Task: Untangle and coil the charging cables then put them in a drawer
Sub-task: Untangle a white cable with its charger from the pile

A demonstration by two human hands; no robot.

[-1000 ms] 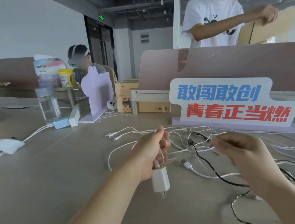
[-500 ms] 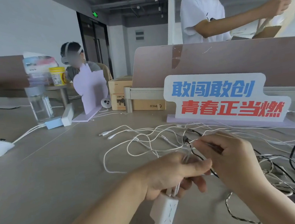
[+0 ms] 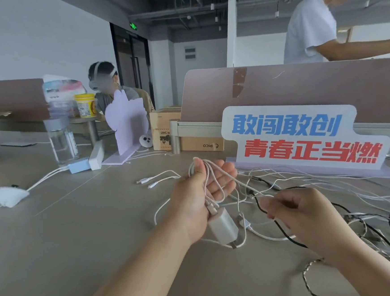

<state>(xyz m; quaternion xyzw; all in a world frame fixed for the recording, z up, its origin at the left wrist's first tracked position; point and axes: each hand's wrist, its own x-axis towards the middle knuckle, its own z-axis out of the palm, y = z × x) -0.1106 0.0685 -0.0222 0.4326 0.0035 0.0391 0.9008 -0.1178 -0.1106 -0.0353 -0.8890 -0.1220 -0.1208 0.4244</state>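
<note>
Coiling stage, head view. The left grip (image 3: pixel 202 194) is held palm-up over the middle of the worktop (image 3: pixel 91 237), fingers stretched out. Its thumb pins several loops of the white cable (image 3: pixel 211 177) against the forefinger, and the white charger plug (image 3: pixel 223 227) hangs below the heel of the palm. The right grip (image 3: pixel 309 216), fingers curled, appears to pinch the running strand of the same cable just beside the left.

The cable is judged light, limp and springy, so loops are likely to slip off unless the thumb keeps them pinned. The plug is the one stiff, heavier part and will swing. The best hold is on the bundled loops, not the connector necks.

Toward the right edge lies the cable tangle (image 3: pixel 332 181), through which the strand runs. A black cable (image 3: pixel 279 230) crosses under the right grip and a braided cable (image 3: pixel 309 279) lies nearer; either may snag the strand. Behind the tangle stands a lettered sign (image 3: pixel 305 139). A water bottle (image 3: pixel 60 144) stands well apart toward the far left. No drawer is in view.
</note>
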